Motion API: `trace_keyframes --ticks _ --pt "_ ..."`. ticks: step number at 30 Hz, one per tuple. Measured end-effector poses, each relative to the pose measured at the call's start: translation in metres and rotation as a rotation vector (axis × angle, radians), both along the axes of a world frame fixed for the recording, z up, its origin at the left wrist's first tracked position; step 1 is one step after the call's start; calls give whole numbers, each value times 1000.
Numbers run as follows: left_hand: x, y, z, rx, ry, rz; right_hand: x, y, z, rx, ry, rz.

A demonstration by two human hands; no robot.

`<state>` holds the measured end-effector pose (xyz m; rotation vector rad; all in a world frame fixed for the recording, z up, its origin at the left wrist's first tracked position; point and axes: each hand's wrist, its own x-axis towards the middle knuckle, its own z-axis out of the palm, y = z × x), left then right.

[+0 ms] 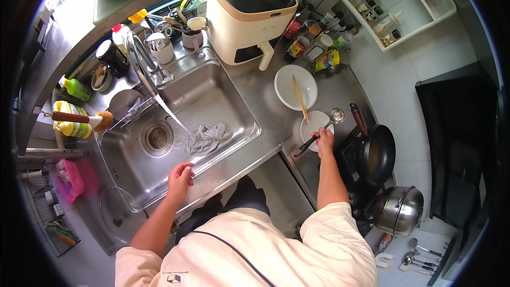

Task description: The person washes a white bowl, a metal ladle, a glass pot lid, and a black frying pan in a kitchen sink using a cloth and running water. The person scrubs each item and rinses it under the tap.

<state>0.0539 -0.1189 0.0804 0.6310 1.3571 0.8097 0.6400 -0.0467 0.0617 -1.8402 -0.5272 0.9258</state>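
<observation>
My right hand [325, 140] grips a metal ladle [337, 115] by its black handle, with the bowl end pointing away from me. Below that hand lies a white plate [306, 127], partly covered by hand and ladle. A white bowl [285, 87] stands just beyond, with wooden chopsticks [299, 96] leaning across its side down to the plate. My left hand [180, 177], loosely curled and holding nothing, is over the front edge of the steel sink [217, 83]. Water runs from the chrome faucet [139, 63] onto a grey cloth [207, 137] in the basin.
A cream air fryer [247, 28] stands behind the counter, beside several sauce bottles [297, 46]. On the right, a black frying pan [376, 153] and a steel pot [398, 211] sit at the stove. A brush [75, 117] and a glass lid [119, 215] are left of the basin.
</observation>
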Motion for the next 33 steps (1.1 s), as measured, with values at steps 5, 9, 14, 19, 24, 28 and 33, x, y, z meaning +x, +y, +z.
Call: trace_keyframes --ticks 5,9,14,19,24,28,33 --pt "-4 2 -3 -36 14 12 21 17 -8 -116 227 -50" --pt "-9 2 -9 -76 44 12 32 22 -19 -80 270 -46" --pt "-15 -3 -21 -137 68 49 52 18 -29 -97 308 -28" --pt "-17 -6 -31 -136 109 79 70 24 -33 -192 257 -27" --pt "-18 -8 -40 -62 188 90 81 33 -37 -289 128 6" --pt "-24 -10 -40 -23 278 57 80 33 -23 -403 -99 28" --pt "-32 -10 -34 -22 321 58 16 13 34 -308 -1131 27"
